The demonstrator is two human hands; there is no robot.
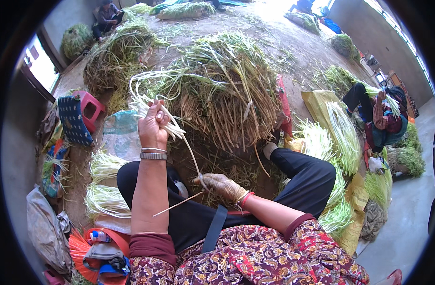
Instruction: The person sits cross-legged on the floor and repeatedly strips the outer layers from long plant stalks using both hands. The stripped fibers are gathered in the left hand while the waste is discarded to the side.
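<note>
My left hand (155,118) is raised over my knee, closed around a bunch of long pale stalks (140,103) that look like garlic scapes. One single stalk (191,151) runs from this bunch down to my right hand (222,187). That hand wears a thin soiled glove and pinches the stalk; a small greyish metal piece (203,182) shows at its fingertips, too small to name surely. Beyond the fingers a thin stem end (176,205) sticks out to the left. Before me lies a large heap of leafy stems (217,96) with brown lower ends.
Pale stalks lie in piles to the left (107,199) and right (342,137), the right ones partly on yellow sacking (315,98). A pink plastic stool (91,110) stands left. Another person (381,121) sits at right with stalks; another sits at far left (108,17).
</note>
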